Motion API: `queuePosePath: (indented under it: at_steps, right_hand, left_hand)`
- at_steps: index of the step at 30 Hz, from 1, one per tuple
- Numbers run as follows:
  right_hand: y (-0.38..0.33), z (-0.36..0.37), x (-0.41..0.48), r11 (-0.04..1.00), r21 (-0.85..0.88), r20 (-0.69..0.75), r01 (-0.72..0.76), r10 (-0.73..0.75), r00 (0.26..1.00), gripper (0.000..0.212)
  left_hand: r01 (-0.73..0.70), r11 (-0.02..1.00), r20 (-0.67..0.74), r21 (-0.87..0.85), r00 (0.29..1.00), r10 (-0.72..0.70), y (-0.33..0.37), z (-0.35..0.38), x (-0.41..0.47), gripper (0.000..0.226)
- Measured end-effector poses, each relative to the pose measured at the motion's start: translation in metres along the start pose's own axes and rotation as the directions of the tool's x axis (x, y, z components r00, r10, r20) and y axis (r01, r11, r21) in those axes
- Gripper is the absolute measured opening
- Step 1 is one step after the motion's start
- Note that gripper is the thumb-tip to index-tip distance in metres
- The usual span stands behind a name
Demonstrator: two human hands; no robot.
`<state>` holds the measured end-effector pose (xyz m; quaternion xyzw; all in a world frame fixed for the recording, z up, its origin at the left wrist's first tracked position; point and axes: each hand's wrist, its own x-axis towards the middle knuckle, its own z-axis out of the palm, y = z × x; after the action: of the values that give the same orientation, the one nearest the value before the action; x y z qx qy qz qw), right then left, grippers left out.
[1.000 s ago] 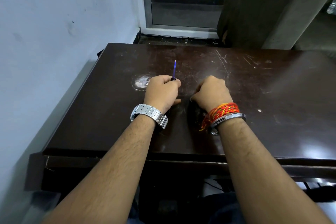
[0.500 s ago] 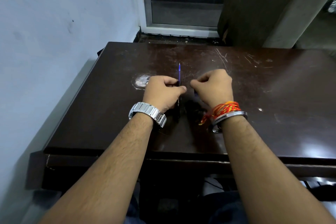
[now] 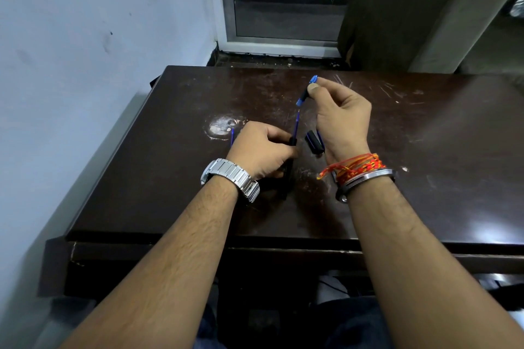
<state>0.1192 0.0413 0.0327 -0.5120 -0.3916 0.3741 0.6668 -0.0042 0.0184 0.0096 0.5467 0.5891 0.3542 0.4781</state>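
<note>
My left hand (image 3: 262, 150) grips a black pen barrel (image 3: 287, 170) low over the dark wooden table (image 3: 425, 164). A thin blue refill (image 3: 296, 127) sticks up out of the barrel's top. My right hand (image 3: 341, 119) is raised above the table, pinching a small black-and-blue pen tip piece (image 3: 306, 92) between thumb and fingers, just above the refill's end. A black pen cap (image 3: 314, 142) with a blue clip lies on the table between my hands. A second blue refill (image 3: 232, 136) lies left of my left hand, partly hidden by it.
A white worn patch (image 3: 222, 126) marks the tabletop behind my left hand. A pale wall (image 3: 85, 65) runs along the table's left side. A metal-framed door (image 3: 283, 8) and a dark curtain (image 3: 397, 8) stand beyond the far edge.
My right hand rose from beside the left and moved away from me, now pinching the tip piece. The cap shows on the table. My left hand still grips the barrel.
</note>
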Motion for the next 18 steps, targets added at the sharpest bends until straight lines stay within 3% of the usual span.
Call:
queuePosePath:
  at_steps: [10,13,18]
  right_hand:
    - [0.0040,0.0001,0.0001,0.992,-0.123,0.074,0.033,-0.024,0.997,0.011]
    - [0.0033,0.0002,-0.0005,0.992,-0.117,0.080,0.042,-0.033,0.996,0.010]
    - [0.0025,0.0009,-0.0021,0.993,-0.099,0.067,0.066,-0.060,0.996,0.011]
  left_hand:
    - [-0.031,0.998,-0.027,0.055,0.999,0.033,0.0050,-0.0031,-0.0052,0.015]
    - [-0.058,0.997,-0.038,0.052,0.997,0.060,0.0060,-0.0044,-0.0062,0.025]
    - [-0.089,0.996,-0.053,0.028,0.994,0.091,0.0047,-0.0048,-0.0057,0.020]
